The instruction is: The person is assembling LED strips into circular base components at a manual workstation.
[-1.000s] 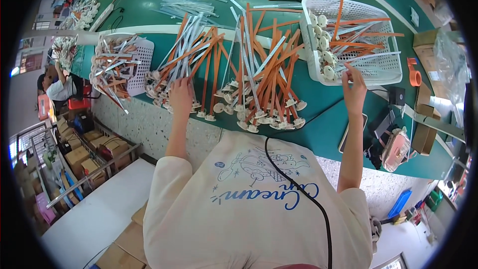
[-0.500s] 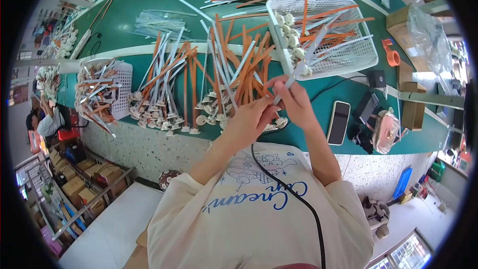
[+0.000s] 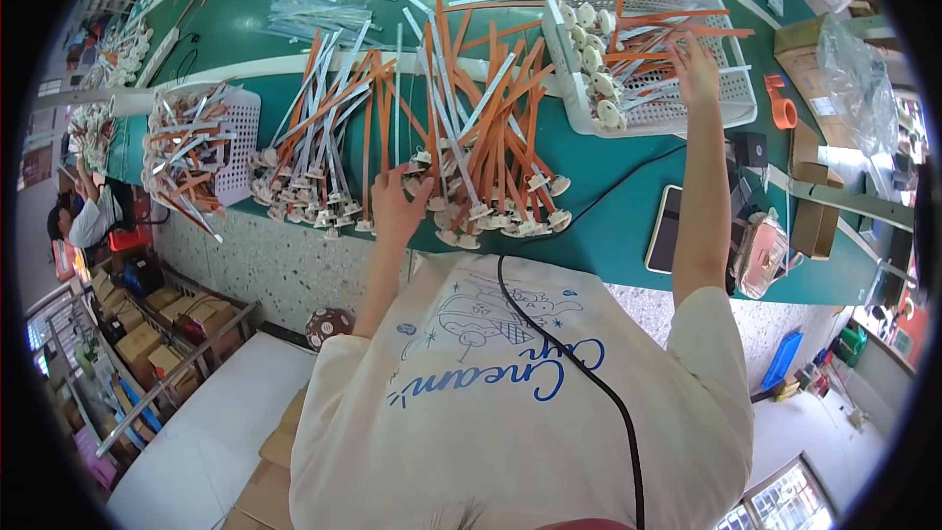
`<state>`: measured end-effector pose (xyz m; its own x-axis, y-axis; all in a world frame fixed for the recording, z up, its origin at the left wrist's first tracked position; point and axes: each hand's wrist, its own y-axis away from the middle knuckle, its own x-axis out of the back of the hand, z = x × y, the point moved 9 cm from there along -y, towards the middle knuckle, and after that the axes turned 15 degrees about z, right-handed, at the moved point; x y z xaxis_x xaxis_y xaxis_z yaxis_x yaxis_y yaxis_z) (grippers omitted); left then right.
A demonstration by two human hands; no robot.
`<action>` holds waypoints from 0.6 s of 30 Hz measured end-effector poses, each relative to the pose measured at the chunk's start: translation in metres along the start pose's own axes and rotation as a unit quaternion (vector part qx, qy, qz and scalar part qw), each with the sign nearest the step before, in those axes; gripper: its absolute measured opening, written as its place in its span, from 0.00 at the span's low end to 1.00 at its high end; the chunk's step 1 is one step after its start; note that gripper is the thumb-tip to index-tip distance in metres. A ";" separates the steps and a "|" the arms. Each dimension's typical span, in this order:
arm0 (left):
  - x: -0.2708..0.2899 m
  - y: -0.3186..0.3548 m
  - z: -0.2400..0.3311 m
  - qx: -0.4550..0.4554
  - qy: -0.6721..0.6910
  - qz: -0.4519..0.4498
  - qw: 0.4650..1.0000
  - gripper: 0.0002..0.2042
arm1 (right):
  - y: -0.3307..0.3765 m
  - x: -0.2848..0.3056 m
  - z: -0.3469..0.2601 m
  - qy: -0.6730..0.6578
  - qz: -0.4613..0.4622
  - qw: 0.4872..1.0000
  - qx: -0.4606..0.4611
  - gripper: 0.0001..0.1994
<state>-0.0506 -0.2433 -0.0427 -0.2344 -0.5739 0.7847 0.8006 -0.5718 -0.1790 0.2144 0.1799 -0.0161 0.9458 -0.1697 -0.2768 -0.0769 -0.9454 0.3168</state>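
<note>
My left hand is at the near side of a pile of orange and white strips with round cream-coloured end pieces. Its thumb and fingers are apart beside one of those end pieces; I cannot tell whether they touch it. My right hand reaches over a white perforated plastic basket, fingers spread above the strips lying inside. Nothing shows in its grip. Round cream pieces crowd the basket's left end. Another bundle of strips lies left of my left hand.
A second full basket stands at the left. Clear strips lie farther back. To the right are a phone, an orange tape dispenser, a pink pouch and a black cable. Someone sits far left.
My hands were together in front of me with a white strip. They have parted: the right went up and right over the basket, the left moved left to the pile. The strip has left my hands.
</note>
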 end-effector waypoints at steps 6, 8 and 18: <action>0.010 -0.002 -0.017 -0.044 -0.095 0.094 0.990 0.20 | 0.057 -0.006 -0.021 0.118 -0.010 0.981 0.152 0.28; 0.033 -0.009 -0.013 -0.090 -0.107 0.165 0.976 0.16 | 0.080 0.001 -0.027 0.123 -0.029 0.980 0.154 0.28; 0.022 -0.017 -0.077 0.071 -0.133 -0.047 0.987 0.09 | 0.136 0.034 -0.016 0.259 -0.032 0.946 0.194 0.20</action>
<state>-0.1121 -0.2914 -0.0678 -0.1735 -0.3366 0.9255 0.8557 -0.5168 -0.0275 0.2413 0.0501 0.0322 0.9726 -0.0440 0.2283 -0.0285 -0.9971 -0.0708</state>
